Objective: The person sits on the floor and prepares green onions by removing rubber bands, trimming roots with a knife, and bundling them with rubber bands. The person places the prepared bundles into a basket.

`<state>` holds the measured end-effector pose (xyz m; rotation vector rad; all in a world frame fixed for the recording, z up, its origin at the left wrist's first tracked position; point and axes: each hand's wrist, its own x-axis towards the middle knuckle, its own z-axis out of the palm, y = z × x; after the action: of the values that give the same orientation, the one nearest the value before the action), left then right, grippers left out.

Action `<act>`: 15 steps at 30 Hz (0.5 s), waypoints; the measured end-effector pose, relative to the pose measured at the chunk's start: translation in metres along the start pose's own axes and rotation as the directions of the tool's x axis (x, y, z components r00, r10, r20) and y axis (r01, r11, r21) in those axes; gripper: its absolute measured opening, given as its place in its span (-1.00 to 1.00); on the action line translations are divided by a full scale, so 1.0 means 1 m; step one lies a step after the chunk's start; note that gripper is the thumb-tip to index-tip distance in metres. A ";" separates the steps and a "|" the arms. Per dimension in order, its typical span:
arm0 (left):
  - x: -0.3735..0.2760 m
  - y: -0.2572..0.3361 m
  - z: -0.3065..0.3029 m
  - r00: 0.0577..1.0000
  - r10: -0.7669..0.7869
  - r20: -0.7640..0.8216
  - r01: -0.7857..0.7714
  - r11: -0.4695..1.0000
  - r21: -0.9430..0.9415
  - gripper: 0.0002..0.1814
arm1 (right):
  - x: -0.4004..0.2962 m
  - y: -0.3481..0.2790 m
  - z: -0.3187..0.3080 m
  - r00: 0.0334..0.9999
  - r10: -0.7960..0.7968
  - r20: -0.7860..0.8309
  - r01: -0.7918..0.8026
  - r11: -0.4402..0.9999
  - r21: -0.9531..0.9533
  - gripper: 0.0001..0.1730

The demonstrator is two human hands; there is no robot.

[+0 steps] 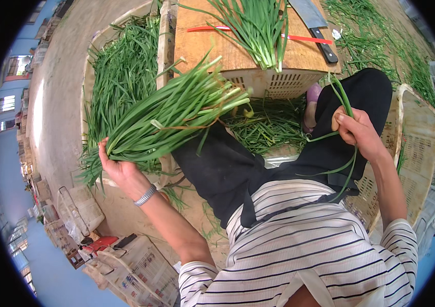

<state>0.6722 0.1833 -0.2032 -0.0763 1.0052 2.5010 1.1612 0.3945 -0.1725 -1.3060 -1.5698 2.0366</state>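
Note:
My left hand (119, 169) grips a thick bunch of garlic chives (167, 115) by its leafy end, the pale stem ends pointing up and right. A few brownish, withered strands hang among those stems. In my right hand (357, 130), above my knee, are a few loose green leaves (342, 94). Before me a wooden board (202, 48) rests on an upturned plastic crate (294, 82). On it lie a second bunch of chives (257, 34), a red strip (305, 39) reaching out on both sides of that bunch, and a cleaver (319, 32) with a black handle.
A plastic crate (162, 50) heaped with chives (125, 73) stands at my left. Another crate (419, 161) is at my right. Trimmed leaves (271, 124) cover the floor between my feet and beyond the board (371, 34). Stacked crates (140, 268) stand behind me at left.

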 end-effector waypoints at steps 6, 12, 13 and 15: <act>-0.018 0.003 0.010 0.996 0.000 0.085 0.000 1.000 0.004 -0.92 | 0.041 -0.027 0.085 0.942 -0.336 -0.002 0.333 0.934 -0.129 -0.69; -0.040 -0.010 0.028 0.991 0.057 0.123 -0.056 0.998 -0.012 -0.92 | 0.103 -0.035 0.167 0.874 -0.479 0.077 0.392 0.605 -0.694 -0.53; -0.043 -0.010 0.029 0.992 0.058 0.115 -0.055 0.998 -0.028 -0.92 | 0.106 -0.031 0.174 0.838 -0.538 0.086 0.446 0.587 -0.676 -0.62; -0.048 -0.013 0.037 0.991 0.060 0.117 -0.055 0.997 -0.045 -0.92 | 0.110 -0.023 0.171 0.813 -0.574 0.100 0.549 0.698 -0.459 -0.66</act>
<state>0.7253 0.1982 -0.1748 0.0877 0.9189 2.5456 0.9605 0.3666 -0.2035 -0.8165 -2.1911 1.2724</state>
